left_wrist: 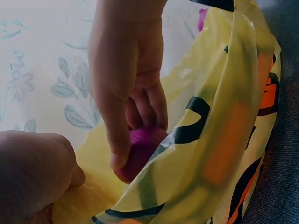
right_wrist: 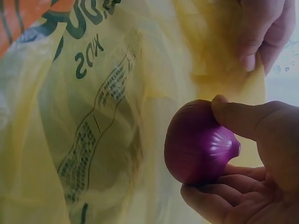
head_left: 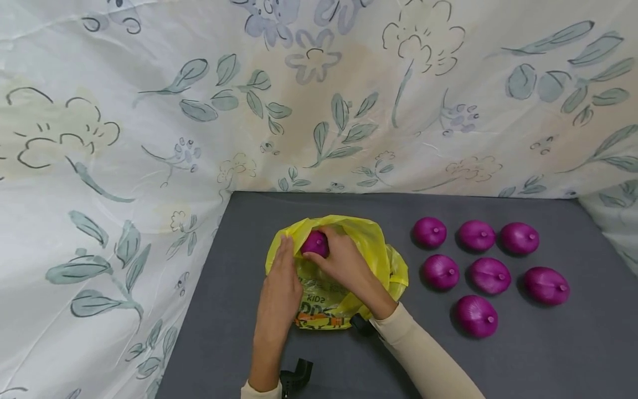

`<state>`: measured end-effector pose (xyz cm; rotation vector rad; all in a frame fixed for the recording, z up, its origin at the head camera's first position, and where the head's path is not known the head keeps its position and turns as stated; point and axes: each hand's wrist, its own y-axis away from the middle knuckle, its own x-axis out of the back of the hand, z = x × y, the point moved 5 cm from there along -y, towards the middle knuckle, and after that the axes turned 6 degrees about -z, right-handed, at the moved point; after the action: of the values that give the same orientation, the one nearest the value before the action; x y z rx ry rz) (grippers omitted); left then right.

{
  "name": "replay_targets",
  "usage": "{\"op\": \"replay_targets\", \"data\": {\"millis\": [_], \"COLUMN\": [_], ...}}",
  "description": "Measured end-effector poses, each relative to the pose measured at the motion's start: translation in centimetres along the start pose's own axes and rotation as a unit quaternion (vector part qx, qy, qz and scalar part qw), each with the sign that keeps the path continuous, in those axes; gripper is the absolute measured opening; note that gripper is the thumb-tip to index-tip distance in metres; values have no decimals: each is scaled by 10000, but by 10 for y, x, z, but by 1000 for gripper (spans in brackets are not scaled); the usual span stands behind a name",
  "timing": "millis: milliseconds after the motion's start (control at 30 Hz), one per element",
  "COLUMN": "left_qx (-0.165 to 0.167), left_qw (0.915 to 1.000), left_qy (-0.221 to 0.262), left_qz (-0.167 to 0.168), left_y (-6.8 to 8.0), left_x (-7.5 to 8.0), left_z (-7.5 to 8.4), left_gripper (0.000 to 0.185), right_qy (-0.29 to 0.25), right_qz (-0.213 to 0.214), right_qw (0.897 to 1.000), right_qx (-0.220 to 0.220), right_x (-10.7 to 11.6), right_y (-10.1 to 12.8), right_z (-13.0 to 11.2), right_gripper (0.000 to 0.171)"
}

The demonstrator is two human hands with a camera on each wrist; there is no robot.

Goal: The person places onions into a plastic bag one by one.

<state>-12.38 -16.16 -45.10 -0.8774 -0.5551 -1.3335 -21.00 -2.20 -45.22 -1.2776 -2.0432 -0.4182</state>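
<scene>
A shiny purple onion (right_wrist: 201, 144) is pinched between the thumb and fingers of my right hand (head_left: 344, 263). In the head view, this hand reaches into the mouth of a yellow plastic bag (head_left: 321, 288) with the onion inside the rim. At the bag's left edge, my left hand (head_left: 280, 293) pinches the plastic, its thumb and fingers at the rim in the right wrist view. Dark and orange print marks the bag's side, and the bag's mouth gapes upward. The bag's lower inside is hidden in the head view.
Several more purple onions (head_left: 490, 275) lie in loose rows to the right of the bag on the dark grey tabletop (head_left: 379, 360). A floral cloth (head_left: 349, 149) hangs behind the table and along its left side.
</scene>
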Motion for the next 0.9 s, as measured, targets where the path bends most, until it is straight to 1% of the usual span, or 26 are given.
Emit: {"op": "replay_targets", "data": {"millis": [133, 233, 600, 767, 900], "left_qx": [-7, -33, 45, 3, -16], "left_qw": [10000, 10000, 9999, 10000, 10000], "left_qy": [24, 39, 96, 78, 39], "left_qz": [-24, -17, -45, -47, -36], "left_y": [-1, -1, 0, 1, 2], "left_x": [0, -1, -2, -1, 1], "left_z": [1, 2, 0, 0, -1], "left_gripper": [55, 54, 54, 54, 55], "right_qy": [122, 148, -272, -186, -170], "right_qz": [5, 31, 178, 219, 131], "right_qw": [9998, 9996, 9994, 9996, 9997], "right_qx": [-186, -240, -68, 68, 81], "right_x": [-3, -7, -24, -31, -37], "right_y": [-5, -10, -22, -24, -24], "right_z": [2, 3, 6, 9, 10], "right_gripper": [64, 65, 55, 51, 56]}}
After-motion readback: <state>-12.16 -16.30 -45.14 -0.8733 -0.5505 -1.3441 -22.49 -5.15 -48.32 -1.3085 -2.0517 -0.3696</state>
